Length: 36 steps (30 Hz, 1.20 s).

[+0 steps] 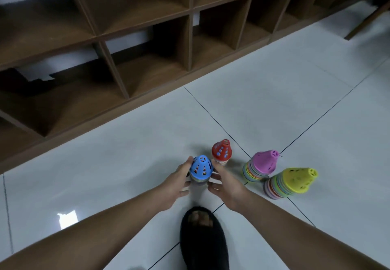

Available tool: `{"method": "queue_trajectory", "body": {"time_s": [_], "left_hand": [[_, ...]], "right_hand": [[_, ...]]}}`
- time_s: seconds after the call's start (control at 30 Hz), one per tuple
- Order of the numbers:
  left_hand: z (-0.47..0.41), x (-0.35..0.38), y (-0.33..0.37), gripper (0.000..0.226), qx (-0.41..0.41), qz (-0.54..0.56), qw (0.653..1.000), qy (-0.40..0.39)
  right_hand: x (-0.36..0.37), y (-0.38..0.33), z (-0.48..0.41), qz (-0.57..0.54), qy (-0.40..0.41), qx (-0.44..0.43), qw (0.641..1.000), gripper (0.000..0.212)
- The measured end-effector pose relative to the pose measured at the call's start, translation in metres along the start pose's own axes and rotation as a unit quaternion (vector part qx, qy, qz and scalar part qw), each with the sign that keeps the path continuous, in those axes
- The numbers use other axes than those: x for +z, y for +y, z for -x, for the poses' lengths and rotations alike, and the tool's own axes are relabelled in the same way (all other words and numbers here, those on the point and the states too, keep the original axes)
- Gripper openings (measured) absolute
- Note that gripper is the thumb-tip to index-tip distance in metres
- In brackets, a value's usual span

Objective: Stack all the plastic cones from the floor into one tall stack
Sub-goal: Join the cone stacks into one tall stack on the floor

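Left hand (176,183) and right hand (226,187) curl round the blue-topped cone stack (200,167) from either side, gripping it upright on the tiled floor (274,101). Just behind stands the red-topped stack (221,151). To the right are the yellow-topped stack (293,182) and, just beside it, the pink-topped stack (262,163). Wooden cubby shelves (190,37) run beyond.

Nothing could be read. The blue-topped cone stack (200,167) showed only punched holes, with no lettering or numbers. The same held for the red-topped stack (221,151), pink-topped stack (264,162) and yellow-topped stack (295,180) to its right. The wooden shelf unit (190,37) behind it carried no legible label or sign.
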<state>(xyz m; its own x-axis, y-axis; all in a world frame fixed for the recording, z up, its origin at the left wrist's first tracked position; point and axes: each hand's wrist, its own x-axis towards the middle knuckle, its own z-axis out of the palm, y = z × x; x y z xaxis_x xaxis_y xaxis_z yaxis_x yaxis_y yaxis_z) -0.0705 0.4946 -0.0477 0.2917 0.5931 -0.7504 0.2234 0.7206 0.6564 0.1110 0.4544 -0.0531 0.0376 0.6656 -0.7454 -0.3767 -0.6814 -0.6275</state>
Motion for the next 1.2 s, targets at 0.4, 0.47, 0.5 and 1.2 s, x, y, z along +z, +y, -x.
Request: {"method": "queue_trajectory", "body": {"time_s": [0.4,0.47,0.5,1.2], "left_hand": [[0.025,0.002,0.068,0.026,0.186,-0.200,0.962,0.028],[0.025,0.008,0.076,0.031,0.217,-0.245,0.945,0.018],[0.025,0.011,0.080,0.034,0.232,-0.265,0.936,0.011],[-0.057,0.047,0.128,0.049,0.268,-0.515,0.814,-0.014]], "right_hand": [[-0.035,-0.025,-0.021,0.007,0.122,0.032,0.992,0.051],[-0.039,-0.026,-0.017,0.034,0.120,0.028,0.992,0.056],[-0.040,-0.027,-0.012,0.047,0.117,0.028,0.992,0.058],[-0.048,-0.029,-0.056,-0.039,0.134,0.010,0.990,0.043]]}}
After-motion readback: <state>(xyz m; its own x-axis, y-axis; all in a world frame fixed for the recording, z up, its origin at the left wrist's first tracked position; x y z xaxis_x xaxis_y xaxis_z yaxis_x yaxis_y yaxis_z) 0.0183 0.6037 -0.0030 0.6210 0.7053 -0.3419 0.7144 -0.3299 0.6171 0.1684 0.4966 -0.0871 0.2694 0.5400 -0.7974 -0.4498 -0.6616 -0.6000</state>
